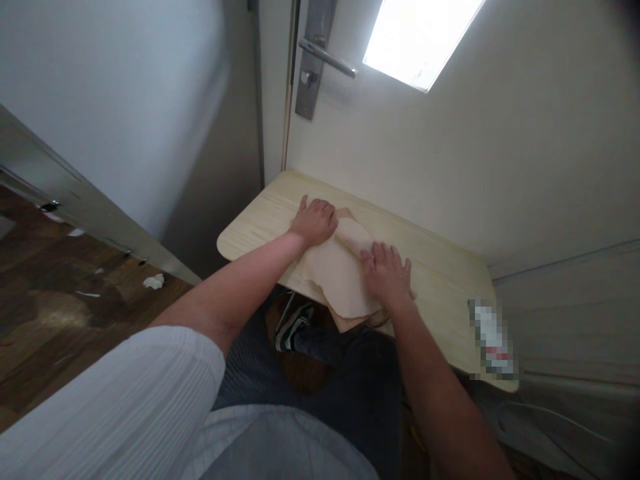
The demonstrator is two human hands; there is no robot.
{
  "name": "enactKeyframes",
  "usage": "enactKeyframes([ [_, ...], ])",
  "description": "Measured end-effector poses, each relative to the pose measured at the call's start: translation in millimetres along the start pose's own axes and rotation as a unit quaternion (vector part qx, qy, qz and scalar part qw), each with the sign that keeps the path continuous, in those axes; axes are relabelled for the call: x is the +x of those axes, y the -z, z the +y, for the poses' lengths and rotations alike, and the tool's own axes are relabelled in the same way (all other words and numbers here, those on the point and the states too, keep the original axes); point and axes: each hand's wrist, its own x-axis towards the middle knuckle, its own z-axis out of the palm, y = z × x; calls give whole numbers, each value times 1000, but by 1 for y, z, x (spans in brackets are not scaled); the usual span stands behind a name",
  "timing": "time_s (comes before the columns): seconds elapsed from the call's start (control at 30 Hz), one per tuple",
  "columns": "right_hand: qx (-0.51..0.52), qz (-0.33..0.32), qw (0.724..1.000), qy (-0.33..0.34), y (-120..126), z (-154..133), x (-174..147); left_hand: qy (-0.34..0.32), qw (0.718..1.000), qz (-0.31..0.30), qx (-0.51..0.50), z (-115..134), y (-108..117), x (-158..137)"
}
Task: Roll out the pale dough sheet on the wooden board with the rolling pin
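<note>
A pale beige sheet (336, 272), paper or cloth, lies on a small light wooden table (440, 293). Its outline is uneven, and a rolled or folded part (353, 235) runs across its top. Darker tan corners (346, 324) stick out from beneath and overhang the near table edge. My left hand (316, 221) rests on the sheet's far left side, thumb apart and fingers bent over its edge. On the right side, my right hand (387, 270) presses down with fingers spread. What lies under my palms is hidden.
At the table's right end lies a blurred-out object (493, 340). Behind the table stands a white door with a metal handle (327, 59) and a bright window pane (420, 40). A white panel (125, 120) borders the left. Crumpled paper (154, 281) lies on the brown floor (65, 313).
</note>
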Motion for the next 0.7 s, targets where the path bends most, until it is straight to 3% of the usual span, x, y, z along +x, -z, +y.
enactKeyframes([
  [0.07, -4, 14, 1000, 7, 0, -7, -10, -5, 1000, 3, -4, 0, 1, -1],
  [0.2, 10, 55, 997, 52, 0, -32, -59, -5, 1000, 3, -14, 2, 3, -2],
  [0.33, 47, 67, 994, 78, 2, -49, -99, 53, 997, 23, -54, 16, 10, -11],
  [0.43, 67, 70, 992, 84, 2, -48, -103, 44, 995, 35, -78, 37, 16, -28],
  [0.57, 112, 87, 987, 82, 3, -32, -89, -63, 997, -20, -46, 60, 18, -56],
  [0.7, 175, 194, 965, 33, 2, -6, -86, -49, 997, -62, 10, 66, 12, -62],
])
